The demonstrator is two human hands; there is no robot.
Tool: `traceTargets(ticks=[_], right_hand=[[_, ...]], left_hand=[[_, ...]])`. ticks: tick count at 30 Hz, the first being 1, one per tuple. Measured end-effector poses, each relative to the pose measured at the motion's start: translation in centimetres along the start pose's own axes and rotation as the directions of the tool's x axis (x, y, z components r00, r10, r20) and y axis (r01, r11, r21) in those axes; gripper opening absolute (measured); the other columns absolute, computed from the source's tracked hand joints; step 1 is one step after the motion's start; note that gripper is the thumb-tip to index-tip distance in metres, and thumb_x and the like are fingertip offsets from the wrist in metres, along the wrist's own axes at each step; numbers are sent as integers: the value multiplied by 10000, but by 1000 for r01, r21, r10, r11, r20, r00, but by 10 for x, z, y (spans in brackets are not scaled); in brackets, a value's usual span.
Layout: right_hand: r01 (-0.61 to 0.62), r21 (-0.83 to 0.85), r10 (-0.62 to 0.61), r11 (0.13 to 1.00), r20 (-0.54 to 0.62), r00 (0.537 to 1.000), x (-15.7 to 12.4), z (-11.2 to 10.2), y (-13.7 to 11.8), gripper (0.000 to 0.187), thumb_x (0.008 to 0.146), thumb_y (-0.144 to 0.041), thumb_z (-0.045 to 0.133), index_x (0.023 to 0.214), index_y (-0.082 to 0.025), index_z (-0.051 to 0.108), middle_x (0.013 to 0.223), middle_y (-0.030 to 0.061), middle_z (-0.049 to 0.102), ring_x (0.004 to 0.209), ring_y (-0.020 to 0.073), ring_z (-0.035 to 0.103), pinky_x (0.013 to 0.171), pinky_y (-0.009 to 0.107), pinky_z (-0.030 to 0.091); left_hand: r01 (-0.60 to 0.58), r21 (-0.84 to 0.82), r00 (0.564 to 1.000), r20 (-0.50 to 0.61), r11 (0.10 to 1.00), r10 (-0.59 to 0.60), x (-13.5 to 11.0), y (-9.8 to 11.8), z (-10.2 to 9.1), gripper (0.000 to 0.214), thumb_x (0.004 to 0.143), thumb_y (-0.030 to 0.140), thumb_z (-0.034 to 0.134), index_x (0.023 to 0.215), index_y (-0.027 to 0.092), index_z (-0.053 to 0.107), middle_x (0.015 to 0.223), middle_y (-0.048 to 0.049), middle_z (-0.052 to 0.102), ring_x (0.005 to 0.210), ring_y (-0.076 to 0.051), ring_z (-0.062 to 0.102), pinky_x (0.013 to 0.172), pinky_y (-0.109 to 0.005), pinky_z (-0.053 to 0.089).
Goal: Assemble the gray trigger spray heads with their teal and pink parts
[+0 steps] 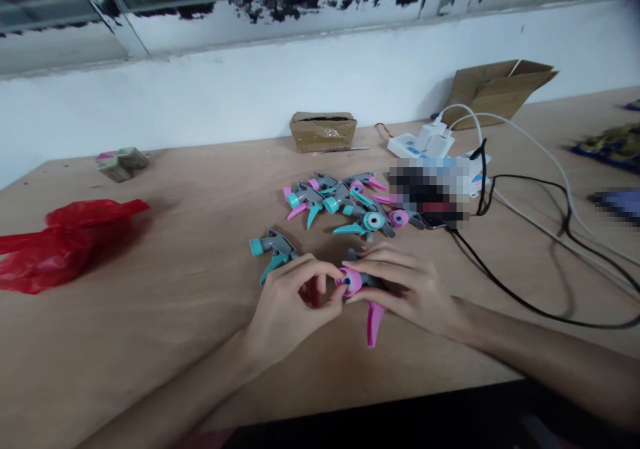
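Note:
Both of my hands meet over the table around a grey spray trigger head with a pink lever and pink collar [353,280]. Its body lies in my right hand [407,282], whose fingers wrap round it, while the pink lever points down toward me. My left hand [295,296] pinches at the open end of the pink collar with thumb and forefinger; any small part between those fingertips is hidden. Just beyond my left hand lies a grey and teal spray trigger head [275,249]. Farther back is a pile of several more trigger heads [340,199], teal and pink.
A red plastic bag [75,239] lies at left, with small blocks [121,162] behind it. Cardboard boxes [324,132] stand by the wall. At right are a power strip [405,146], a blurred-out item and looping black cables [520,306].

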State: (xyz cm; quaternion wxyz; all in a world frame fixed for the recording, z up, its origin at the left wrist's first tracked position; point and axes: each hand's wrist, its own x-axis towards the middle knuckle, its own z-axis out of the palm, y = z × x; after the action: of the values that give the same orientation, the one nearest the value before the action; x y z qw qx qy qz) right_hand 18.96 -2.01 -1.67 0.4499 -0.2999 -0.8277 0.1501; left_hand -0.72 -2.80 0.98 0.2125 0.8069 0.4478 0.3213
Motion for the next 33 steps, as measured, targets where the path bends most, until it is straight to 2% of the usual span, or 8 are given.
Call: traceTargets(ticks=[6, 12, 17, 19, 22, 27, 31, 33], right_hand=[[9, -38, -8, 999, 9, 1000, -4, 3, -3, 374, 766, -272, 632, 1131, -217, 574, 887, 47, 644, 866, 175, 569, 759, 350, 501], [-28, -48, 29, 998, 27, 999, -3, 6, -2, 296, 796, -304, 592, 1070, -194, 594, 896, 51, 647, 855, 165, 582, 744, 318, 502], [-31, -108, 31, 994, 5, 999, 3, 1, -1, 295, 787, -348, 599, 1038, -191, 601, 840, 46, 648, 802, 165, 581, 722, 328, 482], [8, -135, -5, 991, 23, 1000, 4, 1, 1, 272, 795, -344, 593, 1013, -183, 606, 816, 43, 648, 799, 171, 579, 728, 340, 468], [21, -131, -15, 991, 42, 999, 4, -1, 1, 266, 788, -357, 600, 980, -174, 599, 814, 36, 653, 806, 173, 588, 757, 348, 462], [-148, -47, 151, 988, 64, 986, 5, -9, -3, 512, 764, -410, 612, 1203, -202, 449, 1108, 63, 616, 1026, 183, 571, 877, 353, 461], [-224, -33, 226, 974, 81, 971, 4, -13, -2, 407, 812, -386, 558, 1176, -231, 461, 1121, 35, 610, 1046, 171, 569, 899, 341, 459], [-226, -19, 227, 974, 93, 969, 3, -12, 0, 344, 810, -390, 560, 1103, -220, 503, 1090, 29, 619, 1019, 163, 580, 881, 318, 468]], left_hand=[[-32, 46, 999, 38, 998, 30, -3, 0, 1, 67, 757, 153, 569, 791, 194, 609, 612, 42, 475, 521, -68, 456, 502, -171, 390], [-143, 42, 975, 179, 989, 133, 1, -1, -6, 135, 859, 180, 468, 854, 202, 601, 743, 8, 546, 610, -83, 504, 571, -188, 422], [35, -80, 998, 56, 996, -31, 5, -2, -6, 165, 817, 291, 560, 960, 214, 534, 957, -37, 529, 840, -143, 561, 661, -235, 494], [126, -167, 989, 104, 978, -110, 5, 1, -3, 269, 765, 317, 628, 970, 212, 490, 922, -23, 572, 822, -146, 583, 650, -238, 504], [199, -171, 970, 176, 965, -169, 5, 6, 0, 219, 786, 305, 605, 966, 214, 521, 870, -3, 626, 794, -141, 607, 666, -239, 502], [245, -71, 969, -6, 967, -246, 8, 0, -19, 214, 810, 356, 560, 966, 213, 592, 934, -22, 644, 814, -167, 614, 684, -263, 495], [366, -31, 916, -164, 930, -366, 13, -27, -47, 301, 764, 422, 592, 952, 187, 599, 932, -48, 639, 831, -199, 609, 701, -299, 495], [392, 44, 910, -167, 919, -380, 14, -43, -58, 336, 743, 443, 605, 951, 179, 604, 945, -58, 628, 851, -209, 605, 736, -322, 492]])
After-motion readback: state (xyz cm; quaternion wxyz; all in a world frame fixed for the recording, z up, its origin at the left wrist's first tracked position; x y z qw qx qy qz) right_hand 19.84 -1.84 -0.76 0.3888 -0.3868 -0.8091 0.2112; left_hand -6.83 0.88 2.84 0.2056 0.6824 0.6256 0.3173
